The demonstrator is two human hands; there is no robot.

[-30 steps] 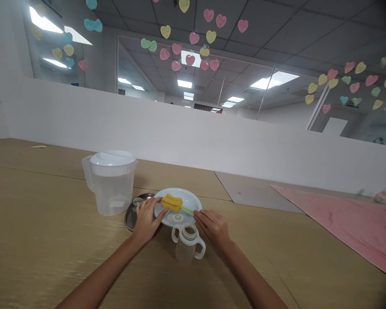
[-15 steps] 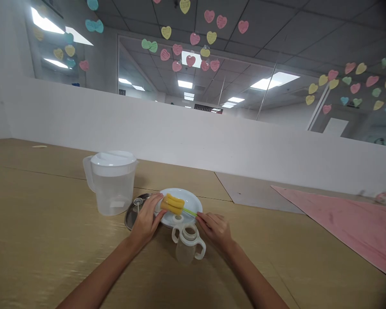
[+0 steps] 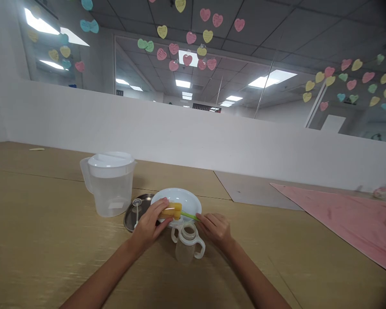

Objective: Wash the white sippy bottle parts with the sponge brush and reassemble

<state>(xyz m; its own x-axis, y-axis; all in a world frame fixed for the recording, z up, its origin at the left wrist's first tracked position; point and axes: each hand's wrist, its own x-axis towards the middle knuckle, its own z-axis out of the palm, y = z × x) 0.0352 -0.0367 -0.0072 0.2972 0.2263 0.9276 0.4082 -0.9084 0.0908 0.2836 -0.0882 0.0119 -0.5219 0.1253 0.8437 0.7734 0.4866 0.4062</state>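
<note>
Yellow sponge (image 3: 174,211) juts from between the left fingers (image 3: 161,204).

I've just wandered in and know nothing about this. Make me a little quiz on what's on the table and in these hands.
1. How many handles does the open cup in front of the white plate have?
A) one
B) two
C) three

2. True or false: the lidded jug stands to the left of the plate.

3. Fill the gap: the green handle of the yellow sponge is held in the person's ____ hand.

Key: 1. B; 2. true; 3. right hand.
</note>
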